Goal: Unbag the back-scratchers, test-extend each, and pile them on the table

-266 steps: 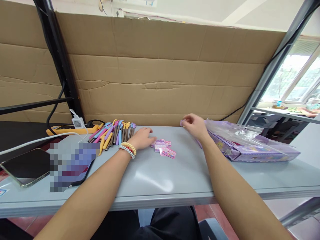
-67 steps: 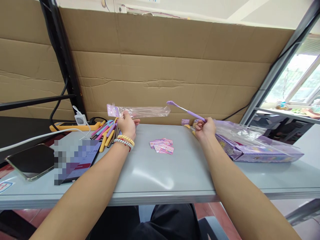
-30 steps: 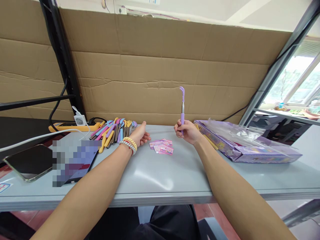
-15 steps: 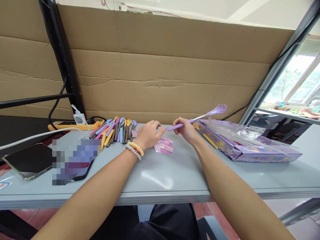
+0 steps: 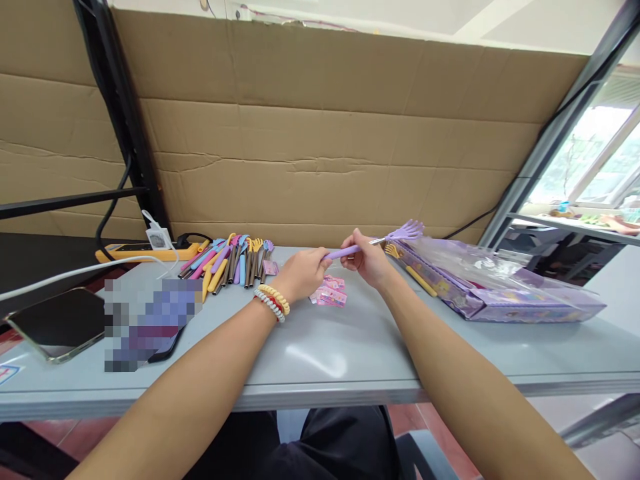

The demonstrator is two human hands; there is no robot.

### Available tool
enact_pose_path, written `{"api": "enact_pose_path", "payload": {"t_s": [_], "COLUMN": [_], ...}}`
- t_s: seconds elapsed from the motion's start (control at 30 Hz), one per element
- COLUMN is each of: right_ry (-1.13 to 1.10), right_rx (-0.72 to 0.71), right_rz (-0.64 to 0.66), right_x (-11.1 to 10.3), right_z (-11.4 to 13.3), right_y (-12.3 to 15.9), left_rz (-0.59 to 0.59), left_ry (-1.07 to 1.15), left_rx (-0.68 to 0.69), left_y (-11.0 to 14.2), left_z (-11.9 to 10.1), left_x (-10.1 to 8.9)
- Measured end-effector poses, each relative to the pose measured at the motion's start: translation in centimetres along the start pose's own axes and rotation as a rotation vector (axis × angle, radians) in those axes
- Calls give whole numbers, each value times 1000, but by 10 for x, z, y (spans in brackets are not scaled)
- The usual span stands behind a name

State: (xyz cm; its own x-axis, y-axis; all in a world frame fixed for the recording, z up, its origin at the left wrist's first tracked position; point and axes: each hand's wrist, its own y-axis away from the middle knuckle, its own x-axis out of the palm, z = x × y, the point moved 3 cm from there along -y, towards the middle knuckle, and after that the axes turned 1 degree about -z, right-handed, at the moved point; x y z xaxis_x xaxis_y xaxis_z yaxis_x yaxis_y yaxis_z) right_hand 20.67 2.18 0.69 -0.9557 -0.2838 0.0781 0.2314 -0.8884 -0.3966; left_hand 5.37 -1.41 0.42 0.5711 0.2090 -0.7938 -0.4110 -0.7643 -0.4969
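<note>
The left hand (image 5: 300,272) pinches the handle end of the purple scratcher (image 5: 345,252) and hides its tip, while the right hand (image 5: 367,257) pinches it farther up, covering the middle. Bare tabletop (image 5: 350,360) runs down to its front edge at six o'clock, with a cardboard wall (image 5: 310,147) at twelve. The long scratcher is over the tabletop, claws pointing between two and three o'clock, and the left hand partly hides the pink cards (image 5: 331,293) below.
</note>
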Motion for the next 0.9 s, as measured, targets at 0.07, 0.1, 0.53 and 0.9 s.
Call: {"api": "enact_pose_path", "payload": {"t_s": [0.07, 0.1, 0.53, 0.9], "right_ry": [-89, -114, -121, -142], "right_rx": [14, 17, -10, -51], "right_rz": [-34, -46, -27, -253], "right_x": [-6, -8, 4, 3], "right_z": [3, 4, -5, 0], "right_y": [-2, -3, -2, -6], "left_rz": [-38, -59, -79, 32], "left_ry": [-46, -69, 56, -7], "left_rx": [-36, -47, -1, -105], "left_y": [-2, -2, -3, -1], "left_z": [5, 8, 0, -4], "left_x": [0, -1, 9, 7]}}
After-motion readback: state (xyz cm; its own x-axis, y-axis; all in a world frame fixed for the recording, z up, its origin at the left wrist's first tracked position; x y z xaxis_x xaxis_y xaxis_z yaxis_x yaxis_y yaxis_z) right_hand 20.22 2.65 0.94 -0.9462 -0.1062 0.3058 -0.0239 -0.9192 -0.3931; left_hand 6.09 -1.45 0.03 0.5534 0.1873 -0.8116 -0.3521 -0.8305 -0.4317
